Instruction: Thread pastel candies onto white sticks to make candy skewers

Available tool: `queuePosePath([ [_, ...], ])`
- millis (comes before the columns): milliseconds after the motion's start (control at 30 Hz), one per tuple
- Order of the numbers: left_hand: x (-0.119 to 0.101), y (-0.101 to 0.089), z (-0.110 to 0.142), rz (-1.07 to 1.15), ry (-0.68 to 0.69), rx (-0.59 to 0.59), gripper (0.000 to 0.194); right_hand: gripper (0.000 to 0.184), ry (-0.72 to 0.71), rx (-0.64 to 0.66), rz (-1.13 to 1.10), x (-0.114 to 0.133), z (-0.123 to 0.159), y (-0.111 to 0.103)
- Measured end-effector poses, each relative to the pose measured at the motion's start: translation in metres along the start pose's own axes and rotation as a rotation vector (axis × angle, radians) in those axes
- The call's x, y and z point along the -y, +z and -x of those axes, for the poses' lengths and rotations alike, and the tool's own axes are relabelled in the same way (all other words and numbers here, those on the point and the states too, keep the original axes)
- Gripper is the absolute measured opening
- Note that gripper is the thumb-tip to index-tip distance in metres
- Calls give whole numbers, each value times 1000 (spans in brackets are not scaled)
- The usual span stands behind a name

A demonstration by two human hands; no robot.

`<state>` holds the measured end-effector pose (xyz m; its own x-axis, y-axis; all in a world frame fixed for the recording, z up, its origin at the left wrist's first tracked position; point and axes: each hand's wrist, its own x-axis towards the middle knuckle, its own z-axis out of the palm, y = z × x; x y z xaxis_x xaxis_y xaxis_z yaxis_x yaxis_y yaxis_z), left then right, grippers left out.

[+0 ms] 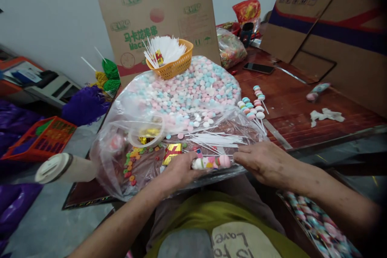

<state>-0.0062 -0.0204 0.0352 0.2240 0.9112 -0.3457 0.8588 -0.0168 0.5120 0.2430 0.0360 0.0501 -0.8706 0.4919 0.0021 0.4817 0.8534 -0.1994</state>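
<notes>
Held level between my two hands near the table's front edge is a wrapped candy skewer [211, 163] in a clear printed sleeve. My left hand [180, 168] is closed around its left end. At the other end, my right hand [262, 162] has its fingers pinched together at the wrapper's tip or stick; I cannot make out which. A gold packet [172, 153] lies just beyond my left hand. White sticks [213, 139] lie in a loose pile behind the skewer. Unwrapped candy skewers [253, 109] rest together farther right.
A large clear bag [196, 80] of pastel candies spreads across the table, with a yellow basket [173, 68] of white sticks on it. Ring candies [131, 165] lie at left beside a lidded cup [66, 168]. A phone [259, 68] and cardboard boxes [329, 28] stand beyond. Wrapped skewers [320, 225] fill a box below right.
</notes>
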Motion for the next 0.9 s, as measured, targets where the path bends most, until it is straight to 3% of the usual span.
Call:
queuePosePath([
  [67,0,8,1,-250,-12,-223,13,17,48,21,-45,2,2,-3],
  [133,1,13,1,-393,30,-300,12,18,22,14,-132,6,0,-3],
  [233,-1,17,1,-318,104,-191,17,18,-52,9,-209,13,-9,4],
  [333,-5,14,3,-134,77,-60,23,18,-59,11,-113,15,-17,8],
  [400,-6,9,6,-27,56,-15,26,20,-39,-56,-19,11,-17,4],
  [500,-5,3,7,127,64,2,28,25,-57,-165,3,8,-14,-6],
  [667,-3,19,-2,163,65,4,23,20,-103,-44,-94,19,-27,0],
  [767,3,30,0,265,17,10,31,20,-86,-26,-102,19,-30,10],
  [833,6,23,6,370,27,41,40,22,-46,-60,-126,17,-25,9],
  [900,6,3,11,382,92,44,39,24,3,-126,-190,15,-17,3],
])
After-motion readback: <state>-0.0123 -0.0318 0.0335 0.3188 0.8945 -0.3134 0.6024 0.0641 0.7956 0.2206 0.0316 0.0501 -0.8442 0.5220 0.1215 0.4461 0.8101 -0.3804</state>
